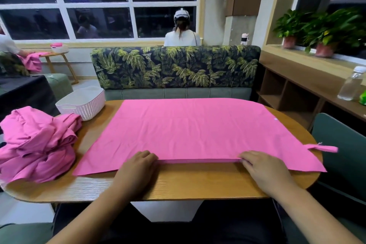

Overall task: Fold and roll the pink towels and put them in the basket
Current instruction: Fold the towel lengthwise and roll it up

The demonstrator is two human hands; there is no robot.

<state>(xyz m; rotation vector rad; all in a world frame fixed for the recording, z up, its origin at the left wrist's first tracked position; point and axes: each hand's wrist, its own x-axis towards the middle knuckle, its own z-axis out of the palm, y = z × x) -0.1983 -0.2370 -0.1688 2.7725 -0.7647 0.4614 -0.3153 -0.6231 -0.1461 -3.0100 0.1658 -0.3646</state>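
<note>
Towel (188, 128) flat on table (198, 182); left hand (138, 164), right hand (261, 168) curled, pinching hem at near edge. Likely first fold starting. Next: carry hem forward evenly.

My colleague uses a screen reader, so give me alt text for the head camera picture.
The left hand and right hand pinch the near edge of a pink towel spread flat on a wooden table, turning up a narrow fold. A heap of pink towels lies at the left, next to a white basket.
</note>
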